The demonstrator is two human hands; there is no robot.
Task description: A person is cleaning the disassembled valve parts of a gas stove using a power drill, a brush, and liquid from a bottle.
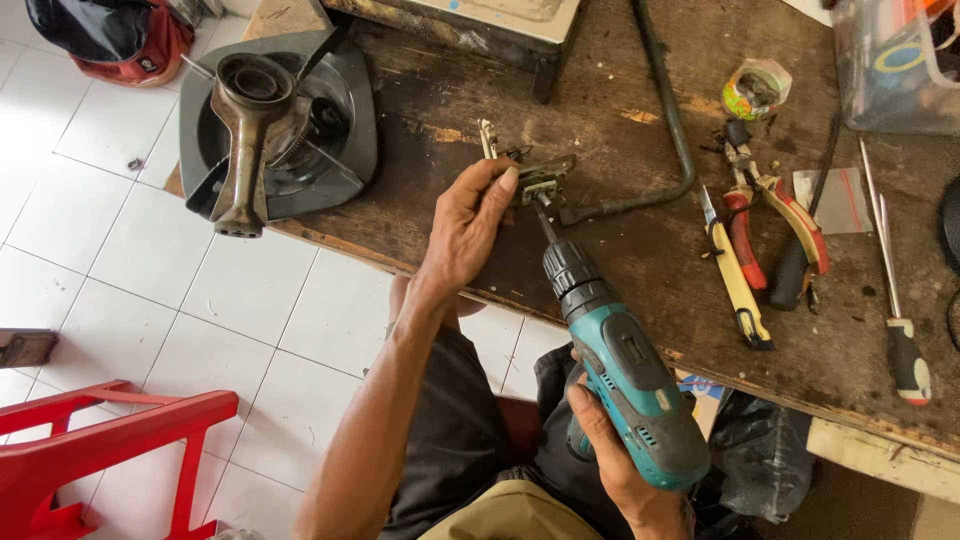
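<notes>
Nearby, pliers (775, 225) lie; left hand (468, 228) pinches bracket (540, 180), right hand (610, 440) grips drill (625, 375).

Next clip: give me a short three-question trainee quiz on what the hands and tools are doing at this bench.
1. True or false: the right hand grips the teal cordless drill by its handle.
2. What does the left hand hold against the drill's bit?
A. the small metal part
B. the red-handled pliers
C. the yellow utility knife
3. Fill in: the cast burner piece lies on a dark stove top at the ____ end of the wooden bench.

Key: 1 true; 2 A; 3 left.
</notes>
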